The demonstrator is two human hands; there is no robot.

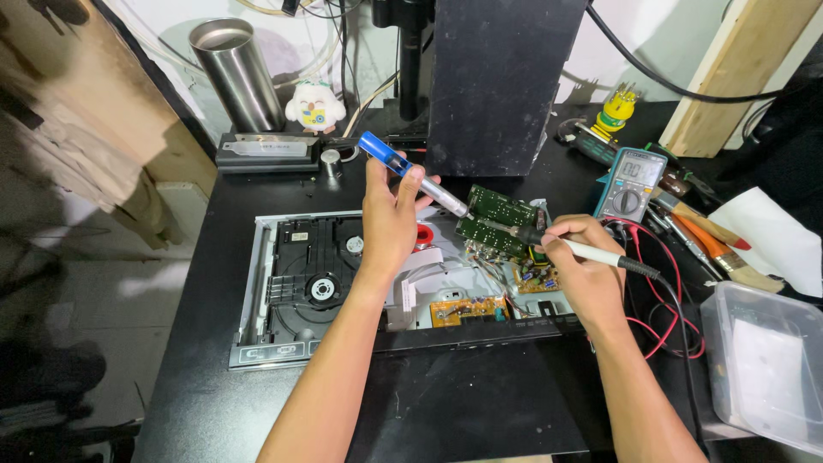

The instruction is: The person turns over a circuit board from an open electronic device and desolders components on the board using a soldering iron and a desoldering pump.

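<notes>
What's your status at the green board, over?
Left hand grips blue desoldering pump, tip at green circuit board. Right hand holds soldering iron to same board. Red leads trail beside right wrist.

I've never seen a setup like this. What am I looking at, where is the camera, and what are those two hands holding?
The camera sits on a person's head, looking down at their own bare hands over a black workbench. An opened silver-framed disc player lies there with its cover off. The left hand holds a blue-and-silver pen-shaped suction tool. The right hand holds a white-handled soldering iron, its tip at a tilted green circuit board. To the right stand a teal handheld meter and a clear plastic box.
</notes>
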